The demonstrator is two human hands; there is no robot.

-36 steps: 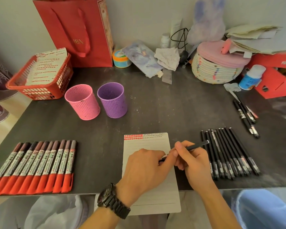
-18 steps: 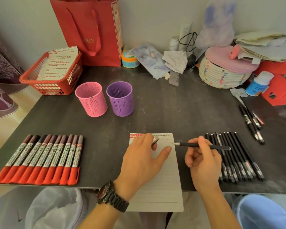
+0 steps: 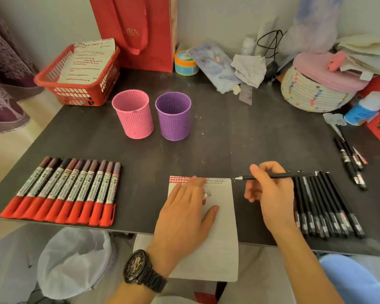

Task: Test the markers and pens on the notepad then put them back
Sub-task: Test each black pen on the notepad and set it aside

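My left hand point(image 3: 184, 216) lies on the lined notepad point(image 3: 225, 233), which overhangs the table's front edge. A small pen cap point(image 3: 207, 194) is pinched between its fingers. My right hand point(image 3: 272, 194) grips an uncapped black pen point(image 3: 247, 177), held level above the table just right of the pad with its tip pointing left. Red and black test marks run along the pad's top line. A row of black pens point(image 3: 331, 205) lies right of my right hand. A row of red-capped markers point(image 3: 68, 194) lies at the front left.
A pink mesh cup point(image 3: 133, 115) and a purple mesh cup point(image 3: 173, 117) stand mid-table. A red basket point(image 3: 79, 80) with paper sits at the back left beside a red bag point(image 3: 140, 29). A few more pens point(image 3: 351, 161) lie far right, near a woven basket point(image 3: 312, 95).
The hands were joined at the pen, then parted with the cap off. My left hand settled onto the pad; my right hand carried the pen to the right.
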